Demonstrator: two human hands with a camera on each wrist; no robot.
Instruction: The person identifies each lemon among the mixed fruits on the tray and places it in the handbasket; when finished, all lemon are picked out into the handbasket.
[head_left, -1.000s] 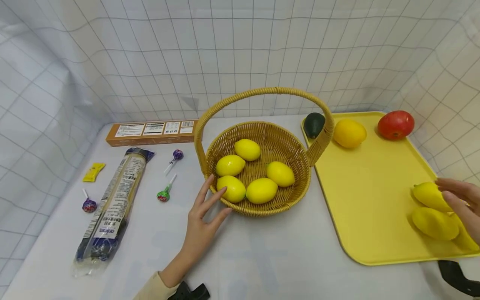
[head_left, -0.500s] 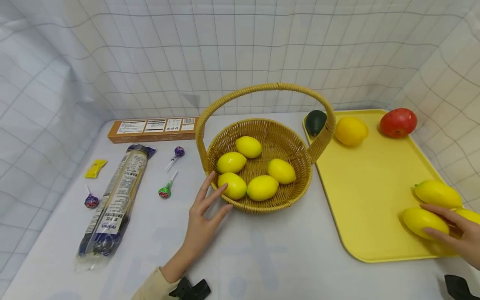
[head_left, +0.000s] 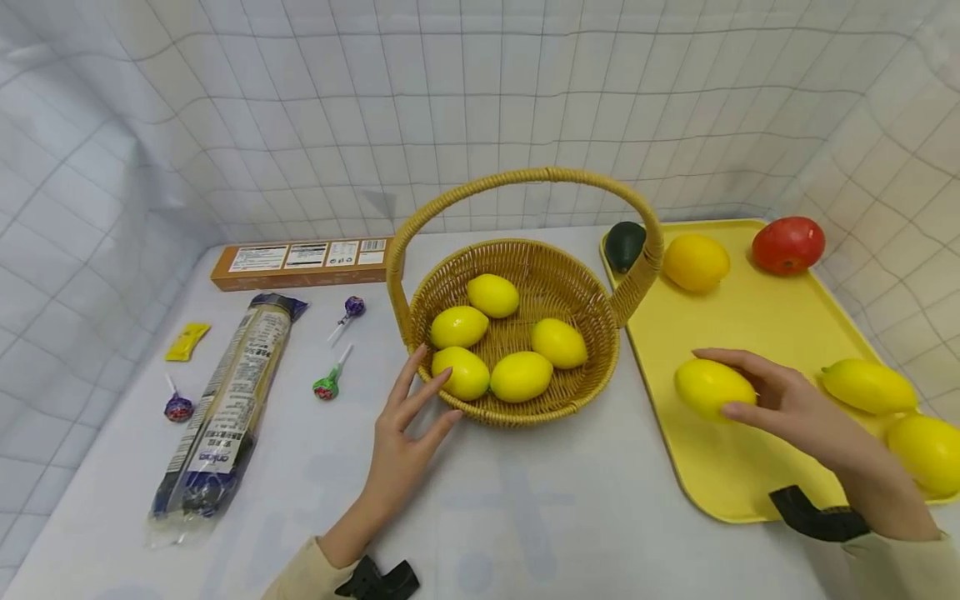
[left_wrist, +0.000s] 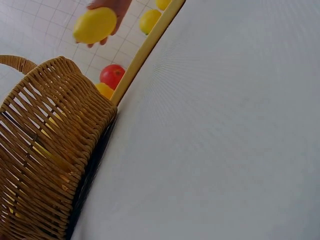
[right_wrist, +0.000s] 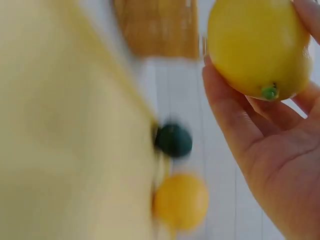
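In the head view my right hand (head_left: 787, 400) holds a yellow lemon (head_left: 712, 389) between thumb and fingers, over the left part of the yellow tray (head_left: 757, 325). The right wrist view shows that lemon (right_wrist: 257, 47) with its green stem end toward the palm. My left hand (head_left: 408, 446) has its fingers spread, with fingertips at the near left rim of the wicker basket (head_left: 558, 408). Several lemons (head_left: 522, 377) lie inside the basket, beneath its tall arched handle (head_left: 547, 175). From the left wrist, the basket's woven side (left_wrist: 55, 130) fills the left.
On the tray are two more lemons (head_left: 868, 385), an orange-yellow fruit (head_left: 696, 262), a red fruit (head_left: 787, 246) and a dark green fruit (head_left: 624, 247). Left of the basket lie a brown box (head_left: 303, 265), a long clear-wrapped package (head_left: 228, 408), lollipops (head_left: 327, 386) and a yellow wrapped sweet (head_left: 187, 342).
My right hand has taken hold of a lemon at the tray's right side and carried it leftward toward the basket. The left hand has stayed at the basket rim.
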